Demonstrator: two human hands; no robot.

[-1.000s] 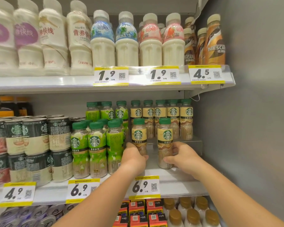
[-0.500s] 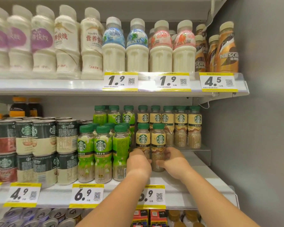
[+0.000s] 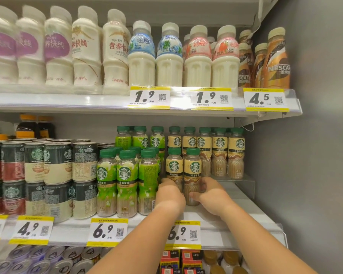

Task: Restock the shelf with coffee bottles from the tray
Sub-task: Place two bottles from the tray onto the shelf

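Two beige-label coffee bottles stood side by side at the front of the middle shelf (image 3: 249,216), just right of the green bottles (image 3: 125,180). Each was in a hand. The left hand (image 3: 169,196) had its fingers (image 3: 165,181) curled round the lower body of the left bottle (image 3: 174,167), and the right hand (image 3: 213,195) gripped the right bottle (image 3: 192,169) low down, thumb across its front. Both bottles were upright and touching or nearly touching each other. Their bases appeared to be on the shelf, though the hands hid the left one's foot. Behind them the back row (image 3: 220,153) of the same beige bottles stood full on a clear riser (image 3: 244,180). The task looked partly done: this pair seemed placed or all but placed, and only the letting go was left for them. To the right of the pair, the front of the shelf lay bare up to its right edge, so there was room for several more bottles before the front row would match the row behind. The tray was not in view, so how many bottles remained on it could not be told. The cans (image 3: 57,165) toward the left end had no part in this.
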